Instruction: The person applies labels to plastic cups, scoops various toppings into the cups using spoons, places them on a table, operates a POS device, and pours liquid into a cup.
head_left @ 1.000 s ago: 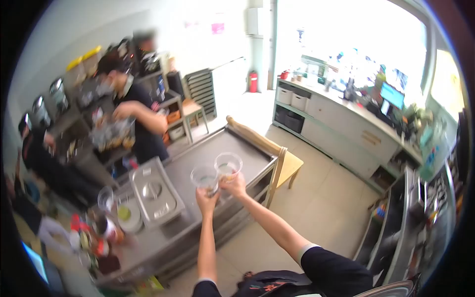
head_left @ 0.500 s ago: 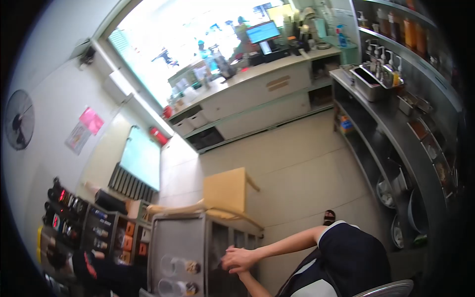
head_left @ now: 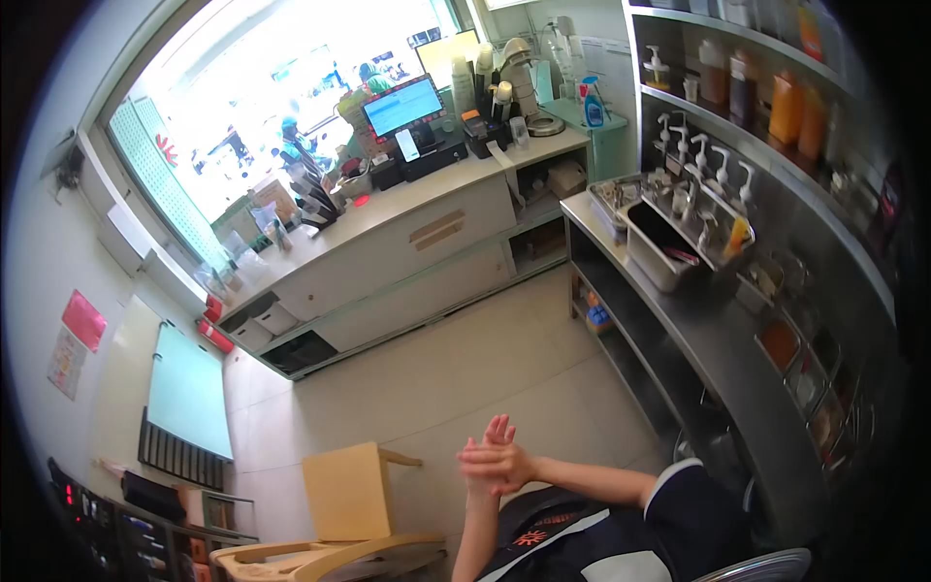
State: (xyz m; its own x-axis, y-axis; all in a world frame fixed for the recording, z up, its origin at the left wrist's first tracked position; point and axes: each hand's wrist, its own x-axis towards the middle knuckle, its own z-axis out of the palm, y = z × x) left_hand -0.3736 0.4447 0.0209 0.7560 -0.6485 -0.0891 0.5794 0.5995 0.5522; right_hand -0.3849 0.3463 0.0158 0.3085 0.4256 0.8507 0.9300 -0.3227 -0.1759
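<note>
My right hand (head_left: 509, 468) lies across my left hand (head_left: 498, 431), palm against palm, in front of my body. The left hand's fingers point upward, stretched out. Those of the right hand are extended across the left one. I see no object in either hand, though the space between the palms is hidden. Just left of and below them stands a light wooden chair (head_left: 344, 490) with curved arms.
A steel counter (head_left: 669, 325) on the right carries pump dispensers (head_left: 700, 155) and a metal bin (head_left: 659, 242). Bottles (head_left: 784, 112) line the shelf above. Ahead, a white counter (head_left: 388, 233) holds a monitor (head_left: 402, 105). Dark machines (head_left: 73, 509) stand at lower left.
The view has swung right, and the steel cart with cups and the person at lower left have left it. My hands have risen and stay together, the left fingers now pointing up.
</note>
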